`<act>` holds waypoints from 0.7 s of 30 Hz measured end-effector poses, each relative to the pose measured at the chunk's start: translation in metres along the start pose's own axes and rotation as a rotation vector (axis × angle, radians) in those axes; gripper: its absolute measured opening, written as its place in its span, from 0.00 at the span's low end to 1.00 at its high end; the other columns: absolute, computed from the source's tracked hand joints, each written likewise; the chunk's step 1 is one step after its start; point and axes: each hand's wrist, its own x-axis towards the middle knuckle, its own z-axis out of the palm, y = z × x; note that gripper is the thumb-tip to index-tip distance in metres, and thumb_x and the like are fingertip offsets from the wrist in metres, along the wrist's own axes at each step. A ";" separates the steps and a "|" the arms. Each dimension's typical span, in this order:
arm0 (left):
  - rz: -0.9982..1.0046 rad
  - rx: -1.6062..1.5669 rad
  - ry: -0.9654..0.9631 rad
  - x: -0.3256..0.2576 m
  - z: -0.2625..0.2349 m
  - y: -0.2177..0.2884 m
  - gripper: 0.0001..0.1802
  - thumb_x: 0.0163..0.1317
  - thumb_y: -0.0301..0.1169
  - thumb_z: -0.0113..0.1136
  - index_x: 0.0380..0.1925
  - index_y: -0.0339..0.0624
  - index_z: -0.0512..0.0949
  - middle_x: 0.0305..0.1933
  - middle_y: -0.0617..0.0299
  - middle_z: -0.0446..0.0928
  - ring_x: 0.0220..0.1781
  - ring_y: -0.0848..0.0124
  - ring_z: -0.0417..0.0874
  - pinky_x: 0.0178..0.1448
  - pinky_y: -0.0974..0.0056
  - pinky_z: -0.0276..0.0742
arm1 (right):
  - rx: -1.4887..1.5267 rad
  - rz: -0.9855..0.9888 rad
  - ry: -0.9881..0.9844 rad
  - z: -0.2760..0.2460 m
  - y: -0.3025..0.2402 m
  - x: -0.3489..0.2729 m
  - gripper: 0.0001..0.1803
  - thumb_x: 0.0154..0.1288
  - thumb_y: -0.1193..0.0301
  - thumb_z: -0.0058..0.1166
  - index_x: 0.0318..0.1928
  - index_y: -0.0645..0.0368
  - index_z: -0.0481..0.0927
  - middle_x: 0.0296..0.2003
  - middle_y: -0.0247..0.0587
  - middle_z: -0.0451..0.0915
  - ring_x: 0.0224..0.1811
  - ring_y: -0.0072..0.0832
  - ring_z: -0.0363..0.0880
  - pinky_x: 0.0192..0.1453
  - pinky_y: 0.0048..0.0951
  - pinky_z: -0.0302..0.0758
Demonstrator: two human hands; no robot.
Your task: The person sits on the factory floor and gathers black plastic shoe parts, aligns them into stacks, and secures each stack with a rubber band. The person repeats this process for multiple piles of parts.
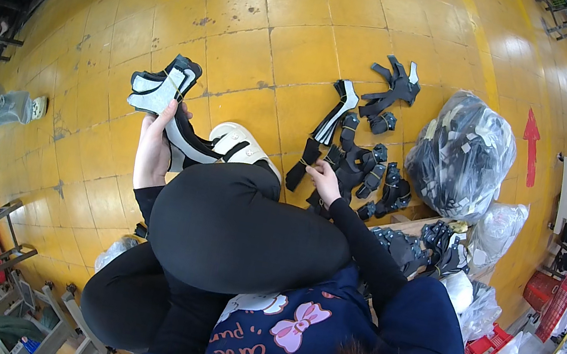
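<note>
Near the person's right side is one red slatted plastic basket [488,350], its contents hard to tell. The left hand [160,136] grips one banded bundle of grey-white and black curved pieces [156,90] above the floor. The right hand's [325,183] fingers meet one small black banded bundle [303,165]; whether they pinch it, I cannot tell. Farther off lie more black bundles [354,163], overlapping too much to count. Beyond are two clear plastic bags: the large one [460,163] packed with black and pale pieces, the smaller [499,234] unclear inside.
</note>
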 end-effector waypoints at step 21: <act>-0.050 0.014 -0.034 0.003 -0.004 -0.002 0.16 0.65 0.37 0.62 0.41 0.33 0.75 0.37 0.57 0.79 0.38 0.72 0.80 0.44 0.68 0.74 | -0.295 0.075 0.438 -0.004 0.000 0.030 0.31 0.51 0.60 0.66 0.49 0.64 0.68 0.46 0.56 0.76 0.52 0.50 0.76 0.56 0.42 0.71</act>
